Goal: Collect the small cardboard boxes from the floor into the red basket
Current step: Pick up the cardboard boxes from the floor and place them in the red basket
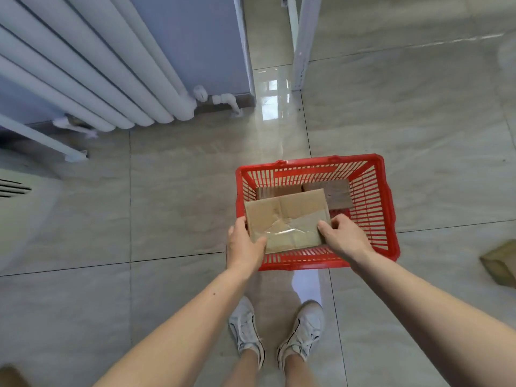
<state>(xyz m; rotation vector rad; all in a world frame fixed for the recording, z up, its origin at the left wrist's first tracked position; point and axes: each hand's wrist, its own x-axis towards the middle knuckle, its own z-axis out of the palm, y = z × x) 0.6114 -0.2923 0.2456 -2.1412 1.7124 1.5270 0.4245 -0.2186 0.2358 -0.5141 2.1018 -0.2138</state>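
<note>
floor [173, 196]: glossy grey tiles | radiator [92, 71]: white, upper left

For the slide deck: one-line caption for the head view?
Both hands, left hand and right hand, hold a cardboard box over the red basket.

A single head-worn wide-angle camera looks steeply down past both forearms at the tiled floor [173, 208], fairly near, shoes at bottom.

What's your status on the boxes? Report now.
Left hand and right hand grip a cardboard box over the red basket. Two boxes already inside. One box still on floor, right. Nothing blocking.
</note>
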